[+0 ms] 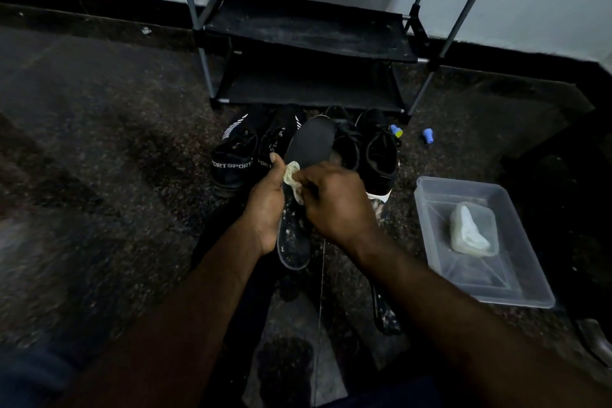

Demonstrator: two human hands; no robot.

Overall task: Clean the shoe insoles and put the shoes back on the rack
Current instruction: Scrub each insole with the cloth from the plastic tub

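Black insole (311, 146) held above the floor (99, 142), toe end pointing toward the shoe rack (308, 30), heel end toward the person. The left hand (266, 205) grips it about mid-length: the thumb lies against its left edge, and the other fingers pass underneath, out of sight. The right hand (334, 202) is curled, pinching a pale cloth (291, 175) and pressing it onto the upper face of the insole just beside the left thumb. White specks cover the heel part below the hands; the toe part above the fingers looks plain dark.

Four black shoes stand on the floor in a row at the foot of the rack: a lettered pair (233, 159) left, a plain pair (379, 156) right. A second insole (385, 308) lies on the floor beneath the right forearm. A clear plastic tray (516, 275) sits on the floor to the right, holding a pale wad (468, 232).
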